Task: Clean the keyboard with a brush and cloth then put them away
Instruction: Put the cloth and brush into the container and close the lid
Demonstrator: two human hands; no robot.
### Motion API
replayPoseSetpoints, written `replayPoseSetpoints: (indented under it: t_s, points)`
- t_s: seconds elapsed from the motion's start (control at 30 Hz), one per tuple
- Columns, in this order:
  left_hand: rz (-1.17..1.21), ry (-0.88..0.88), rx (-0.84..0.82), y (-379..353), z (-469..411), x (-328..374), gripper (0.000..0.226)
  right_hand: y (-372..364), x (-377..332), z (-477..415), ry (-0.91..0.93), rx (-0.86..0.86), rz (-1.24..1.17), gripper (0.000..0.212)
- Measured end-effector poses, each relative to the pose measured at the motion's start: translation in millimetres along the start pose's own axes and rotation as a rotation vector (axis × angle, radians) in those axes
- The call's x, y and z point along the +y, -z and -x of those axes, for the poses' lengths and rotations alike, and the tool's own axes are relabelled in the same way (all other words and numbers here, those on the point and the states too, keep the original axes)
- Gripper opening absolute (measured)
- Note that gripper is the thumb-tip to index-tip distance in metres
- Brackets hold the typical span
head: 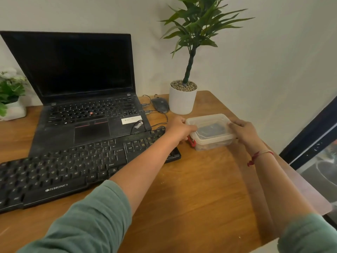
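Observation:
A clear plastic box (209,125) with a lid and a red clasp stands on the wooden table, right of the black keyboard (73,168). Something dark shows faintly through the lid; I cannot tell what it is. My left hand (180,128) grips the box's left end, fingers curled over the lid's edge. My right hand (243,131) grips the right end the same way. No brush or cloth is plainly visible.
An open black laptop (82,92) sits behind the keyboard. A black mouse (160,105) and its cables lie beside a white pot with a tall plant (182,101). A small plant (11,95) stands far left. The table edge (273,154) runs close on the right.

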State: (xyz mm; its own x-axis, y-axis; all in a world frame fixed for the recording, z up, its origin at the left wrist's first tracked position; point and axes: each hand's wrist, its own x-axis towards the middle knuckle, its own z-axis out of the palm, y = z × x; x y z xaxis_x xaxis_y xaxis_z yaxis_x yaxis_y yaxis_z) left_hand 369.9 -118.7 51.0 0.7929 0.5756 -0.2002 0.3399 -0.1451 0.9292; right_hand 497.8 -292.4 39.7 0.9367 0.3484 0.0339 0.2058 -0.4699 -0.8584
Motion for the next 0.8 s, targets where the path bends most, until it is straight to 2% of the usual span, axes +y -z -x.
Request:
replayPoseSetpoints:
  t_s: [0.07, 0.23, 0.37, 0.5, 0.63, 0.8]
  points:
    - [0.044, 0.012, -0.011, 0, -1, -2, 0.014, -2, 2, -1, -0.048, -0.009, -0.082, 0.020]
    - [0.139, 0.084, -0.097, 3, 1, -4, 0.027, -4, 1, -6, -0.342, -0.014, -0.239, 0.029]
    - [0.135, 0.184, -0.168, 7, 5, 1, 0.034, 3, -3, -8, -0.457, -0.094, -0.293, 0.027]
    - [0.123, 0.204, -0.189, 10, 8, 6, 0.034, 11, -6, -9, -0.545, -0.160, -0.365, 0.023]
    - [0.130, 0.206, -0.185, 8, 10, 6, 0.026, 3, -6, -10, -0.477, -0.020, -0.485, 0.032]
    - [0.120, 0.177, -0.140, 7, 12, 5, 0.025, -9, 6, -5, -0.247, 0.124, -0.327, 0.029]
